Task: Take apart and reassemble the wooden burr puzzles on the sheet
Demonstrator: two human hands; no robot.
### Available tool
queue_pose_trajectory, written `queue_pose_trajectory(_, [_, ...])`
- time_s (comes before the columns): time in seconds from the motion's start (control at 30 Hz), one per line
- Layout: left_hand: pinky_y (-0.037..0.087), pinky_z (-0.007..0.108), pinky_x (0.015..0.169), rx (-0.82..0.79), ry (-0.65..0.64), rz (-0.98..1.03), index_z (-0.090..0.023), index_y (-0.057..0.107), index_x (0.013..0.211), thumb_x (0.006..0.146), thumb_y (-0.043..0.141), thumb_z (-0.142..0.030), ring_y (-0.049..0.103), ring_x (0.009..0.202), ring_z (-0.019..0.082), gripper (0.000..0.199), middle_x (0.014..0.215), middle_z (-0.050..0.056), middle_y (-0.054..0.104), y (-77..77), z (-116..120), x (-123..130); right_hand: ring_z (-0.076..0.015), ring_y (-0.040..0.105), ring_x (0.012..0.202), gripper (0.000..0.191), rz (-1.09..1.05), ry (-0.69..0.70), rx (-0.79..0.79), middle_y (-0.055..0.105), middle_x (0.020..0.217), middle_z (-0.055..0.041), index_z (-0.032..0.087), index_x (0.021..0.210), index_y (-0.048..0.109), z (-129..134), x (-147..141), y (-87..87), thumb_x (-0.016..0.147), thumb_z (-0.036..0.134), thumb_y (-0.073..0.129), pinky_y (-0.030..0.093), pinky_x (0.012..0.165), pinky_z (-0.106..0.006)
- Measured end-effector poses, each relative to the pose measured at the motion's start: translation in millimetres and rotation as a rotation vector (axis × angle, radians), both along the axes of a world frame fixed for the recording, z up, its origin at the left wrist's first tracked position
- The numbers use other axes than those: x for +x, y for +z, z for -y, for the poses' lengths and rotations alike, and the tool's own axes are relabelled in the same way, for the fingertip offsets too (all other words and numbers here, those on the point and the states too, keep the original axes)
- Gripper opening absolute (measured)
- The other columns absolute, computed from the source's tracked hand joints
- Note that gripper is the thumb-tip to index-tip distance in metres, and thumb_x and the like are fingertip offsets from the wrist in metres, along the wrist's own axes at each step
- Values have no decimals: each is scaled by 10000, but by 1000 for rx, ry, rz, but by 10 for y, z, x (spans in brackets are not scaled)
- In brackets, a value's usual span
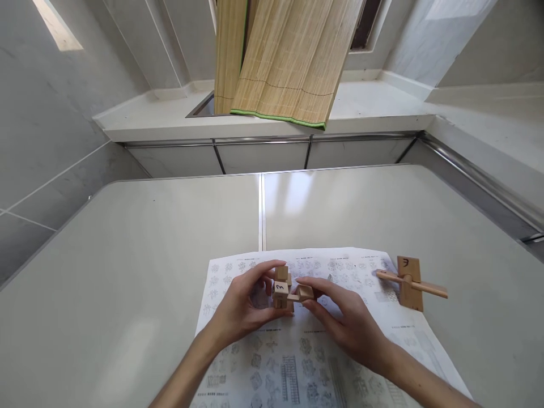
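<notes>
A cluster of interlocked wooden blocks, one face marked with a "3", is held over the printed sheet. My left hand grips the cluster from the left, thumb below and fingers above. My right hand pinches a small wooden piece between thumb and index finger at the cluster's right side. A thin part of that piece reaches the cluster; whether it is inserted cannot be made out. Right of my hands, a separate wooden assembly has a flat block marked "3" and a crossing rod.
The large pale table has a seam down its middle. Past its far edge is a white ledge, with a bamboo mat hanging over it. A metal rail runs along the right side.
</notes>
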State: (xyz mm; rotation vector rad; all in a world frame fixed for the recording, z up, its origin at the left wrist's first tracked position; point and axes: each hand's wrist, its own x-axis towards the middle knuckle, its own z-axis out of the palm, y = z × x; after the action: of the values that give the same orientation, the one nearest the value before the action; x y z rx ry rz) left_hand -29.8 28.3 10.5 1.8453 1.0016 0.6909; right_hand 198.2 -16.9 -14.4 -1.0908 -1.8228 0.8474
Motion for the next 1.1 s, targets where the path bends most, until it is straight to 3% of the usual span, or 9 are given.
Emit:
queue_pose_trajectory(0.1, [581,336,818,52,-13,7,-330,528,1347,745,873,-317,701,906,194,694,1055,4,720,-4,53,41,-188,713,857,172,-28,-21,-67,722,1010,-45,252,1175,574,4,14,-4,1005,269,561,604,756,-309])
queue_pose_trajectory(0.27, [584,365,876,106,-31,13,-325,522,1343,733,884,-330,713,974,211,709,1110,17,726,-16,115,76,-181,691,817,142,-75,-9,-131,712,939,-42,237,1122,588,16,17,12,1014,324,556,577,723,-301])
queue_pose_trajectory(0.57, [568,327,818,83,-70,62,-311,516,1304,742,878,-267,686,900,184,670,1061,9,723,0,152,130,-203,712,923,212,-273,5,-356,726,968,-55,221,1097,586,-2,4,99,1007,412,576,571,798,-328])
queue_pose_trajectory(0.93, [534,261,735,86,-88,50,-315,514,1318,759,843,-187,629,802,136,661,1016,-9,702,-8,155,105,-206,693,911,251,-335,-34,-446,726,958,-40,236,1058,609,-2,-24,127,971,471,625,530,794,-322])
queue_pose_trajectory(1.1, [517,242,697,57,-81,85,-303,515,1305,762,849,-235,596,766,130,642,1002,-2,685,-5,168,116,-193,678,875,271,-328,-48,-462,714,957,-32,244,1057,618,1,-26,119,957,495,637,525,761,-307])
